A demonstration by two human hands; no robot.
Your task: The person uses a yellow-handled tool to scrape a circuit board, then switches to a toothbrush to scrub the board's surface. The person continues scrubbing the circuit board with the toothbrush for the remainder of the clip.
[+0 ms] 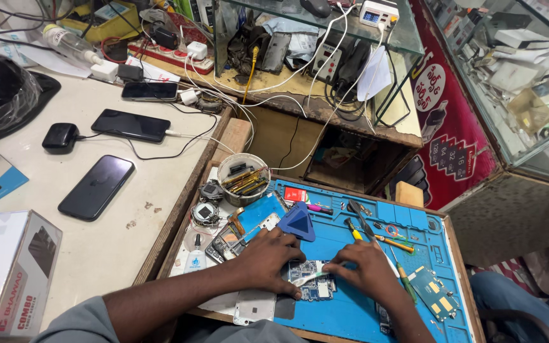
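Note:
A blue-green circuit board (312,284) lies on the blue repair mat (351,311). My left hand (269,257) presses down on the board's left side, holding it in place. My right hand (366,270) grips a thin white tool (309,277) whose tip rests on the board. A blue triangular pick (297,222) lies just behind my left hand. A white phone back cover (254,306) sits under my left wrist at the mat's front edge.
Screwdrivers (389,244) and tweezers lie behind my right hand, a small green board (434,293) to its right. A round tub of tools (243,178) stands at the mat's back left. Three dark phones (96,187) and boxes rest on the white counter at left.

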